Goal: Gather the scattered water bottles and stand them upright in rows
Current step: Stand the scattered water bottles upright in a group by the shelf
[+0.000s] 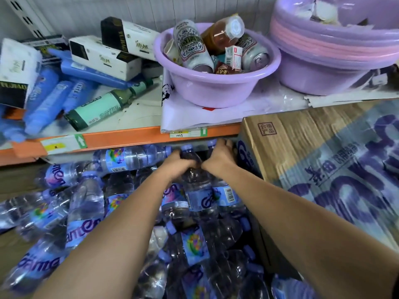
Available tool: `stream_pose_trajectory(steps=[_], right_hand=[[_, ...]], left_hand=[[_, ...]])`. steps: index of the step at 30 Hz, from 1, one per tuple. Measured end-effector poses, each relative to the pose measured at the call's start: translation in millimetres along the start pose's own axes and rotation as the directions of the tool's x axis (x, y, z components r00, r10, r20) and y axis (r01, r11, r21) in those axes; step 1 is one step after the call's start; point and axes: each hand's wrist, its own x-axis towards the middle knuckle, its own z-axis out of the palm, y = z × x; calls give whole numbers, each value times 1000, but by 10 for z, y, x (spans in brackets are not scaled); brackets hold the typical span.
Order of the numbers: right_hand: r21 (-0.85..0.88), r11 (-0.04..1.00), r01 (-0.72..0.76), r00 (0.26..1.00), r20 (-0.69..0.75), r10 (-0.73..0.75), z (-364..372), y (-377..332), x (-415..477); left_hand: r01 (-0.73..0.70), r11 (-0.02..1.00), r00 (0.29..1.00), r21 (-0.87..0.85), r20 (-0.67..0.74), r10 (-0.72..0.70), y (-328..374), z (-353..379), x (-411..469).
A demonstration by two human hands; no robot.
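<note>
Left hand (173, 162) and right hand (218, 158) reach forward, gripping water bottles (195, 184).

A shop: price labels (188, 132) on a stocked orange-edged shelf (129, 138).

I see clear plastic water bottles with lilac caps and blue labels. The middle bottle (193, 178) looks upright, and my left fingers (176, 157) grip its shoulder. My right fingers (227, 146) curl over a second bottle (212, 143), only its cap showing. Left of my left fingers a side-lying bottle (129, 158) points its cap toward them. Nearer me, the heap (84, 203) lies tilted every way.
</note>
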Motion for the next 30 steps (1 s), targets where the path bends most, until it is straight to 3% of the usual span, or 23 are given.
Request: stream_pose_trajectory(steps=[2,6,10,15,18,23,27,30], right_hand=[[10,997,71,997,-25,-71,-76,4,-86],[-97,975,200,979,-26,-204,-330,1,-300],[-320,904,284,951,-29,-309,-496,47,-463],[-433,846,311,924,-73,-376,-540,5,-608],[-362,886,290,936,-86,-341,-604,-31,-582],[-123,973,195,940,-259,-221,-705,-149,-460],[112,992,59,986,-163,-40,-705,-240,-306],[28,998,60,993,-101,-57,-665,-213,-289]], left_hand=[[-46,999,993,15,-106,47,46,8,-102],[-98,965,940,244,-296,170,197,6,-338],[-161,896,941,414,-210,267,266,-69,-468],[-236,787,900,570,-178,399,309,-170,-592],[-293,716,847,633,-176,502,404,-183,-658],[-339,698,782,631,-224,582,549,-168,-637],[-333,669,804,665,-170,569,477,-157,-578],[-357,701,811,617,-168,561,449,-154,-536]])
